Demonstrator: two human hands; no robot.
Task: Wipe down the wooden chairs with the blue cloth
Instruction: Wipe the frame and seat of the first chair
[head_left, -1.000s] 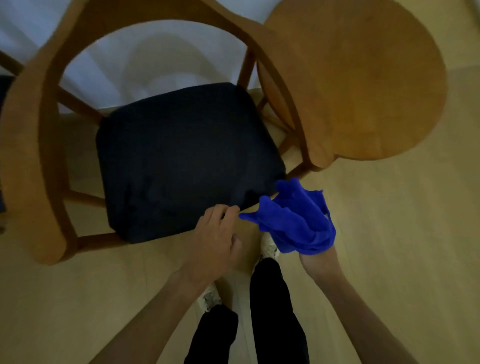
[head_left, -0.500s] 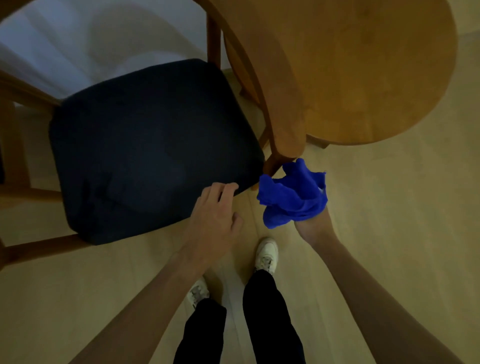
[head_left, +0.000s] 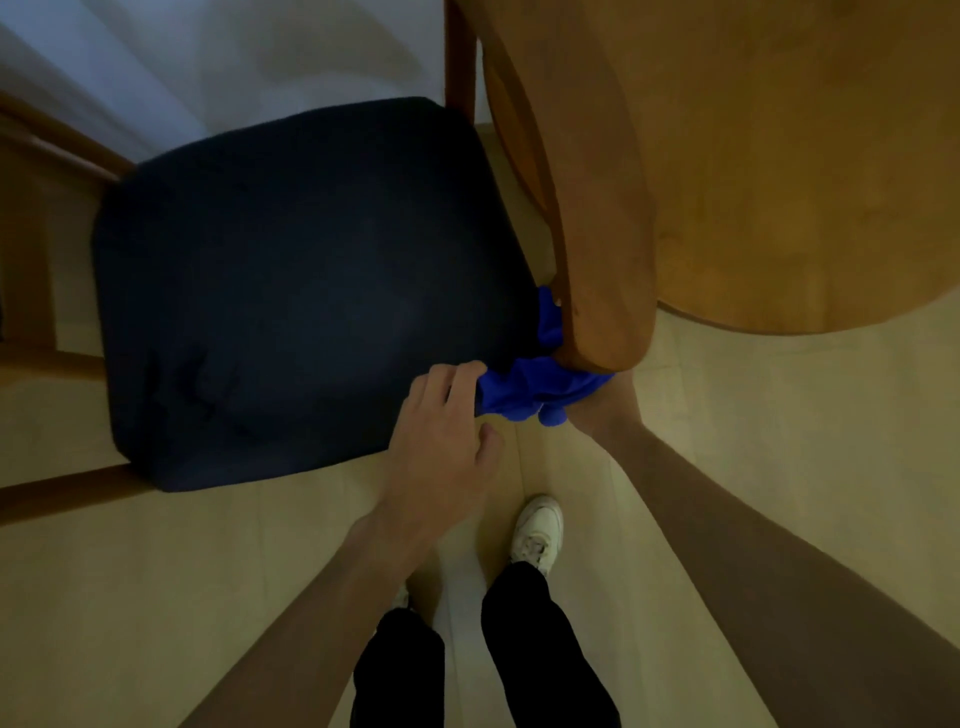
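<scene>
Under the end of the wooden chair's armrest (head_left: 605, 312), the blue cloth (head_left: 535, 389) bunched against the front leg beside the dark seat cushion (head_left: 301, 291); right hand (head_left: 605, 402) mostly hidden behind cloth and armrest, apparently clutching the fabric. Left hand (head_left: 441, 441) with fingers relaxed, tips on the cushion's corner, touching the cloth. No readable writing anywhere. Round wooden table (head_left: 789, 156) cut off at right; white shoe (head_left: 537, 527) below
</scene>
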